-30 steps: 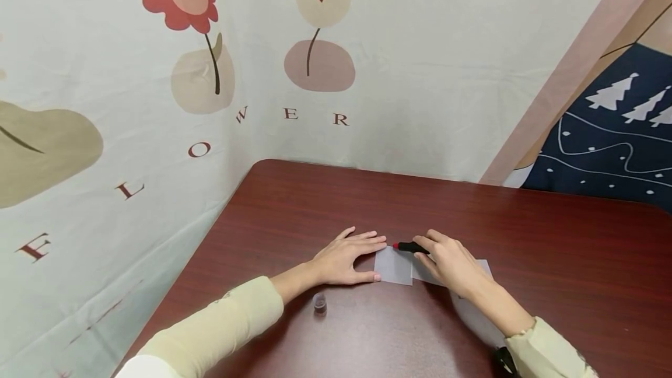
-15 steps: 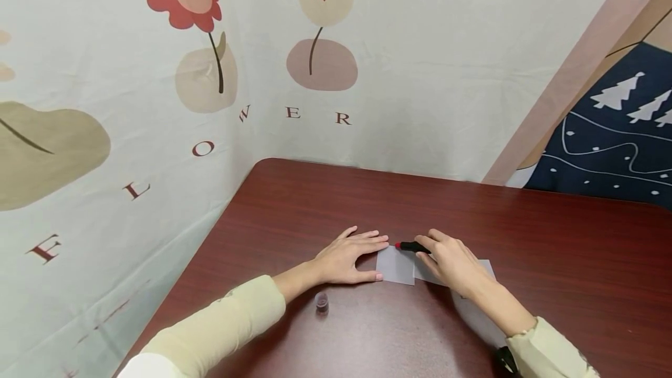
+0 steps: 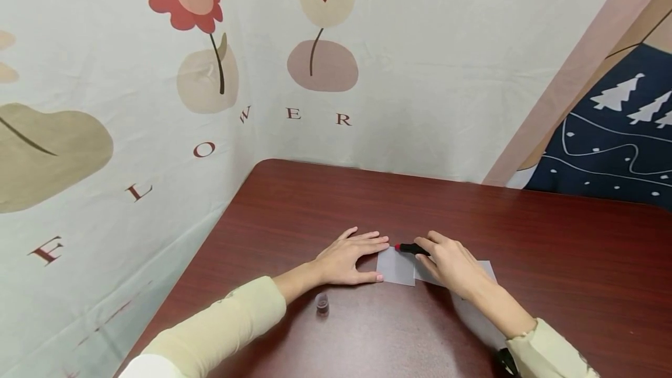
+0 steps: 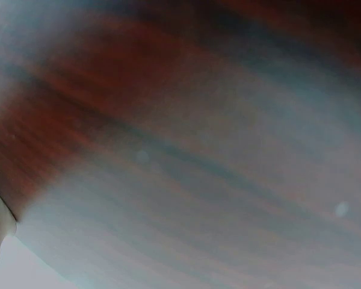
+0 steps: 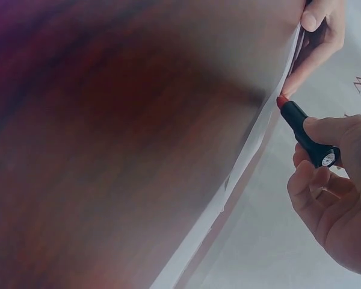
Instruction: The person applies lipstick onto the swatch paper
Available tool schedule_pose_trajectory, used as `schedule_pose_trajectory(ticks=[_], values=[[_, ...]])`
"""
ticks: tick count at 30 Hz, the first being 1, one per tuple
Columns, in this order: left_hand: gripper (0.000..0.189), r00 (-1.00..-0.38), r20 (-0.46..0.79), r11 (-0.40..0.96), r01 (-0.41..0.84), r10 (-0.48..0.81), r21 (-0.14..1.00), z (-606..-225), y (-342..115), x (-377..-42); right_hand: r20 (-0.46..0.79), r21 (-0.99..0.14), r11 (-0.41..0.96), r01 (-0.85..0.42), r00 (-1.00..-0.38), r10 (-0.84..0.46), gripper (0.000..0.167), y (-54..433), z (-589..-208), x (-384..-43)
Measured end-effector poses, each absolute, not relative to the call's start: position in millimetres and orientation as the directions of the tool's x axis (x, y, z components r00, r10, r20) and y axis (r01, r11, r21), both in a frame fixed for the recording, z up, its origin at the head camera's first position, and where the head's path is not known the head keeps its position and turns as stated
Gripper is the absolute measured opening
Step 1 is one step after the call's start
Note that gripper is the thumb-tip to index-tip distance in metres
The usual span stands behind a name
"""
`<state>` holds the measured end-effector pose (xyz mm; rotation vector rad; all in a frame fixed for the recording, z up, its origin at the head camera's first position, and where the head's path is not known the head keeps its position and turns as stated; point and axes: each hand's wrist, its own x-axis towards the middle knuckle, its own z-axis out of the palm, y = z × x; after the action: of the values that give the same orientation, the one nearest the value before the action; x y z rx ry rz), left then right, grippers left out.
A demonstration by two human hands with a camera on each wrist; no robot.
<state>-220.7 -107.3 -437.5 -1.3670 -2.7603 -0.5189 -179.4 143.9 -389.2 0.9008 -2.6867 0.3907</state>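
In the head view my right hand (image 3: 455, 264) pinches a black lipstick (image 3: 412, 248) between thumb and fingers. Its red tip points left and touches or hovers by the top edge of a small white paper square (image 3: 396, 267). My left hand (image 3: 347, 258) lies flat with fingers spread, the index fingertip and thumb tip on the square's left side. A second pale sheet (image 3: 489, 269) lies partly under my right hand. The right wrist view shows the lipstick (image 5: 302, 125) close up, its slanted tip toward the paper. Only blurred tabletop and a sliver at the edge show in the left wrist view.
A small clear cap (image 3: 322, 304) stands on the brown table (image 3: 273, 214) below my left wrist. Something black (image 3: 507, 360) sits by my right sleeve. Printed cloth walls (image 3: 420, 115) rise behind and left of the table.
Both hands, the lipstick and the paper hold nearly the same places. The whole head view has shifted slightly.
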Motion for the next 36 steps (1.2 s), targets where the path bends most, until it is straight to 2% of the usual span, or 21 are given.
schedule_pose_trajectory(ticks=[20, 36], values=[[0.066, -0.616, 0.166, 0.558, 0.776, 0.77, 0.294, -440.1, -107.2, -221.8, 0.33, -0.153, 0.777, -0.61, -0.773, -0.542, 0.024, 144.9, -390.2, -177.6], [0.066, -0.609, 0.182, 0.555, 0.785, 0.772, 0.275, -439.4, -106.9, -221.4, 0.316, -0.239, 0.757, -0.608, -0.786, -0.531, 0.024, 149.7, -388.4, -174.2]])
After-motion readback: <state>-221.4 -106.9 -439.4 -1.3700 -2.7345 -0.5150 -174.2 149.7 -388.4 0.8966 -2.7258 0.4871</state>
